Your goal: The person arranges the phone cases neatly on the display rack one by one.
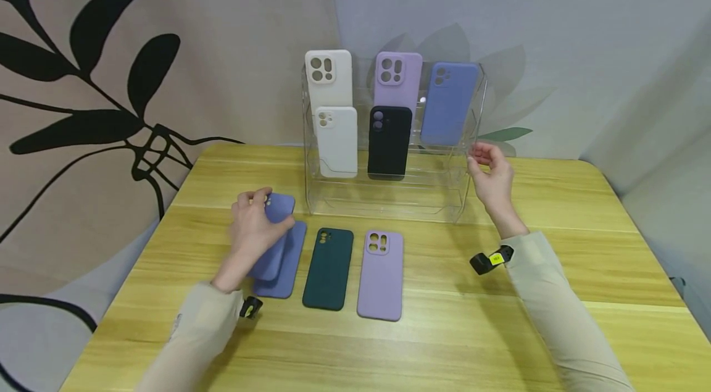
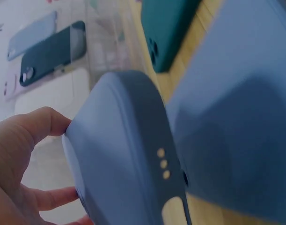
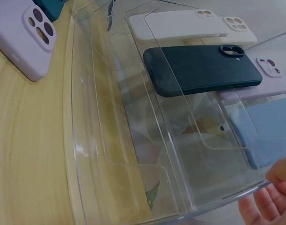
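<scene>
My left hand [image 1: 252, 225] grips a blue phone case [image 1: 272, 262] by its upper part, between thumb and fingers. This case overlaps another blue phone case [image 1: 292, 259] on the table; in the left wrist view the held case [image 2: 119, 150] stands tilted above it. With my right hand [image 1: 491, 179] I pinch the right side edge of a clear tiered display stand [image 1: 389, 212]. On the stand lean a white case [image 1: 337, 148], a black case [image 1: 390, 145], an off-white case [image 1: 344, 80], a light purple case [image 1: 408, 80] and a periwinkle case [image 1: 452, 105].
A dark green phone case [image 1: 328, 271] and a lilac phone case [image 1: 380, 281] lie in front of the stand on the wooden table [image 1: 444, 330]. Behind the table rises a pale wall covering [image 1: 250, 40] with a black leaf pattern.
</scene>
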Demonstrator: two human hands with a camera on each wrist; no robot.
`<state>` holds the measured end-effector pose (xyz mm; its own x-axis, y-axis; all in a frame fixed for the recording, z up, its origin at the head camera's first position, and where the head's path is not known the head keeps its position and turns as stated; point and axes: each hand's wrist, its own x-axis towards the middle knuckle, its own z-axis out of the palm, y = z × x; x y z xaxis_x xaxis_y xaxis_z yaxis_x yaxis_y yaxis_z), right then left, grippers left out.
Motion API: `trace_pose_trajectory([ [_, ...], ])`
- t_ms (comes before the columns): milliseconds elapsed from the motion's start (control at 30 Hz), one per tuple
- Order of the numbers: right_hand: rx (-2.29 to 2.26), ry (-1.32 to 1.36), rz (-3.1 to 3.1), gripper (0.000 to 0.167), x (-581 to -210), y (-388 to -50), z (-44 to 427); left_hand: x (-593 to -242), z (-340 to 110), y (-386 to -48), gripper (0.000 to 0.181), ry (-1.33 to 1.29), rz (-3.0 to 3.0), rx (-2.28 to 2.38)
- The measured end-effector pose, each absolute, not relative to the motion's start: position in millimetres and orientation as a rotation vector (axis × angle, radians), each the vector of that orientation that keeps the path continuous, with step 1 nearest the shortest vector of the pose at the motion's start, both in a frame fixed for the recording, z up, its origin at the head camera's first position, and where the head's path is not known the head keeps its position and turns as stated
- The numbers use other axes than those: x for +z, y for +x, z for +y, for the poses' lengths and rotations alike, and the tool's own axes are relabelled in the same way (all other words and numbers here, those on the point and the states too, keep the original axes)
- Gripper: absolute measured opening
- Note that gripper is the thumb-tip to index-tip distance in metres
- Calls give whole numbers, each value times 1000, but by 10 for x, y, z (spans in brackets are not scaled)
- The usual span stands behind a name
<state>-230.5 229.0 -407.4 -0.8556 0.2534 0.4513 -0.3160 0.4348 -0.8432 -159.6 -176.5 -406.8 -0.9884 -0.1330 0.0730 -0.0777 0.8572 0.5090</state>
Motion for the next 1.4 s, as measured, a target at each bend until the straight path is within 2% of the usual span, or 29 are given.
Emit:
trace_pose_trajectory([
  [1400, 1539, 2, -2157, 23, -4041, -2281, 2282, -3825, -333, -1850, 65, -374, -2571, -1140],
])
